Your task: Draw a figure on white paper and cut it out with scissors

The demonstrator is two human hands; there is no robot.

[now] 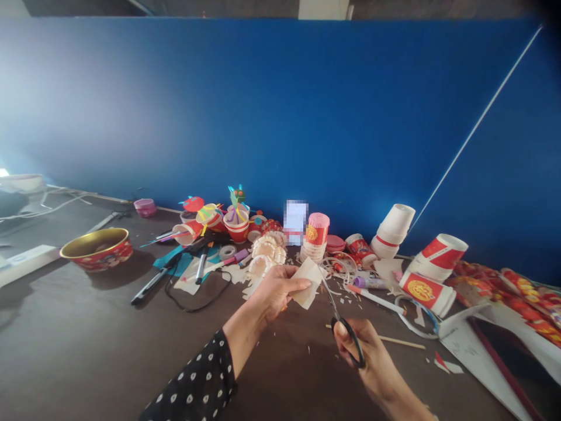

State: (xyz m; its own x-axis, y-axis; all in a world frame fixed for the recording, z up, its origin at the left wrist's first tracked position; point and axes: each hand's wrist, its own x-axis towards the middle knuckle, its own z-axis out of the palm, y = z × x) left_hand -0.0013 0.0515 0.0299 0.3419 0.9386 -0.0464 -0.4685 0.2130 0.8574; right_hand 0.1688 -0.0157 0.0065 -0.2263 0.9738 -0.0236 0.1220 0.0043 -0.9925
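Between the thumb and fingers of my left hand [277,290] is a small cream-coloured piece of paper [307,285]. My right hand [363,349] grips a pair of scissors [335,310] by the black handles, thumb through one loop. The scissor blades point up and away, at the paper's right edge; whether they touch it I cannot tell. Just beyond the paper stands a stack of red and white paper cups [316,234]. Frilled cream paper pieces [265,255] lie behind my left hand.
A red tin bowl [97,250] with a gold inside stands at the left. Decorated cups [236,225], a black pen [153,285] and tape roll [227,252] lie beyond. Tilted cup stacks [432,273], a wooden stick [402,342] and a dark-screened device [512,362] are at right. A blue partition [263,117] rises behind.
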